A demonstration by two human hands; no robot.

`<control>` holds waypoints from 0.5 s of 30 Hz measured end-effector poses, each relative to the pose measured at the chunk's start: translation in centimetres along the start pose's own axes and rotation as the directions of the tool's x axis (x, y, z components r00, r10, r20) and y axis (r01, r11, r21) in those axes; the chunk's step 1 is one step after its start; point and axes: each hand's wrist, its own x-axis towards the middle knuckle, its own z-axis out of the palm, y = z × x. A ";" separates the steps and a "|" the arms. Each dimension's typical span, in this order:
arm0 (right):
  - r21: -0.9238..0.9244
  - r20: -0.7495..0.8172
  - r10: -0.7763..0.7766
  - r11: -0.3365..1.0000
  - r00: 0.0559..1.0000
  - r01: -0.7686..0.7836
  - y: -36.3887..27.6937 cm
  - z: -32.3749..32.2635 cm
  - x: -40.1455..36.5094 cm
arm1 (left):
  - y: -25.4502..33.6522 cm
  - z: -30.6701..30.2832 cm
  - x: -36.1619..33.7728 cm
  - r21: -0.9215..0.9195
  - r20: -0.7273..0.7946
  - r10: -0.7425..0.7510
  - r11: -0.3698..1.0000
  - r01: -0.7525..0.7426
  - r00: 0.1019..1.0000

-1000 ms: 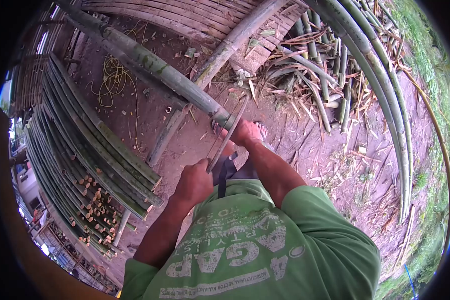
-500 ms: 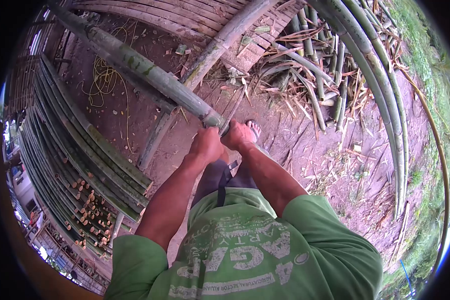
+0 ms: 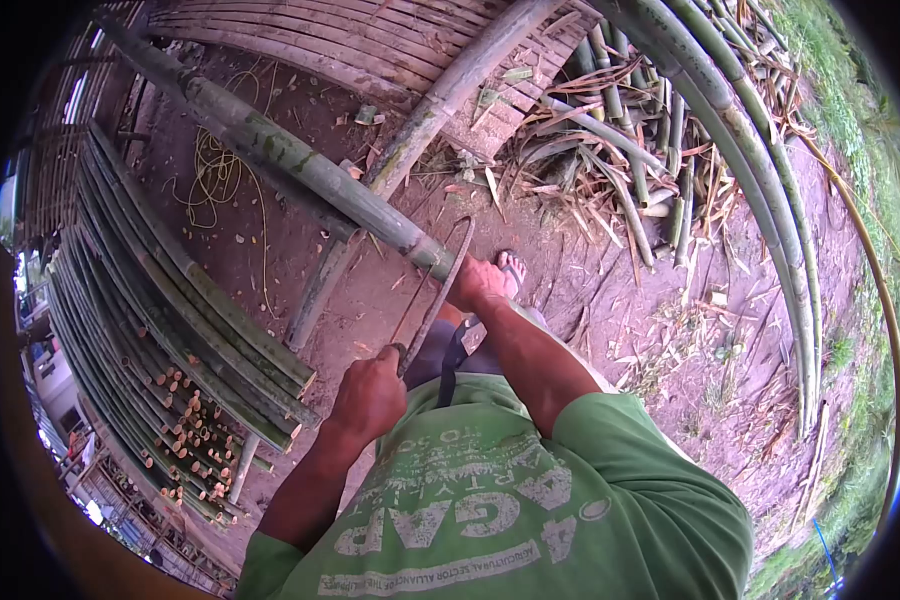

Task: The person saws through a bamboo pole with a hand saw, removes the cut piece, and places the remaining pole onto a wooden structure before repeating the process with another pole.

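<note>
My left hand (image 3: 370, 392) is closed around the handle of a bow saw (image 3: 443, 290) in front of my waist. The saw's curved frame points up and away from me, its thin blade on the left side, crossing near the end of a thick green bamboo pole (image 3: 330, 178). At that near end, my right hand (image 3: 478, 287) grips the pole, its fingers partly hidden behind the saw frame. The pole slants away to the upper left, over a bamboo support (image 3: 320, 285).
Stacked bamboo poles (image 3: 170, 270) lie at the left, beside tangled yellow cord (image 3: 215, 180). A slatted bamboo platform (image 3: 370, 45) stands ahead. Cut bamboo pieces and dry scraps (image 3: 620, 150) are heaped at the right, near long leaning poles (image 3: 760, 180).
My left hand has drawn back toward my body with the saw, away from the pole's end. My right hand stays at the pole's end.
</note>
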 end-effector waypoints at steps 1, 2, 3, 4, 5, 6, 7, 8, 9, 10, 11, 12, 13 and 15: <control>-0.002 0.019 -0.005 1.000 1.000 0.005 0.3 0.5 0.1 | 0.3 -0.4 -0.4 -0.009 0.009 -0.020 1.000 0.020 1.000; 0.003 0.041 -0.010 1.000 0.999 0.010 0.4 0.9 0.2 | 0.6 -1.0 -0.9 -0.012 0.021 -0.042 0.999 0.042 0.999; 0.007 0.048 -0.013 1.000 0.999 0.013 0.5 0.9 0.7 | 0.7 -1.4 -0.7 -0.014 0.025 -0.051 0.999 0.052 0.998; -0.006 0.061 -0.015 1.000 0.998 0.016 0.6 0.7 0.8 | 0.7 -1.5 -0.3 -0.010 0.044 -0.051 0.999 0.051 0.998; -0.006 0.071 -0.030 1.000 0.997 0.030 0.9 0.5 0.9 | 0.6 -1.5 -0.3 -0.010 0.060 -0.056 0.998 0.057 0.997; -0.004 0.079 -0.048 0.999 0.996 0.049 1.1 0.2 1.3 | 0.5 -1.5 -0.1 -0.009 0.072 -0.063 0.998 0.063 0.995; -0.001 0.093 -0.070 0.997 0.993 0.071 1.2 0.1 1.5 | 0.8 -1.4 0.1 -0.032 0.065 -0.063 0.997 0.065 0.996; -0.019 0.099 -0.074 0.997 0.992 0.076 1.4 0.6 2.1 | 1.5 -1.2 0.3 -0.052 0.057 -0.069 0.996 0.072 0.996; -0.012 0.083 -0.080 0.997 0.993 0.081 1.6 0.8 2.3 | 1.7 -1.4 0.5 -0.069 0.039 -0.068 0.995 0.071 0.997; -0.004 0.089 -0.071 0.997 0.994 0.072 1.6 0.7 2.5 | 1.4 -1.2 0.4 -0.056 0.005 -0.065 0.996 0.065 0.998; 0.003 0.098 -0.059 0.998 0.993 0.059 1.7 0.8 2.5 | 0.7 -0.3 -0.1 -0.044 -0.024 -0.062 0.997 0.061 0.998; 0.000 0.126 -0.055 0.998 0.991 0.055 1.7 0.5 2.4 | -0.3 1.0 -0.5 -0.035 -0.052 -0.057 0.998 0.056 0.997; -0.004 0.148 -0.053 0.999 0.988 0.054 1.6 0.1 2.6 | -3.1 2.8 -0.6 -0.053 -0.101 0.009 0.998 -0.015 0.995; -0.022 0.206 -0.073 0.997 0.976 0.079 1.7 -0.5 2.6 | -10.6 6.6 -0.7 -0.083 -0.191 0.134 0.985 -0.152 0.972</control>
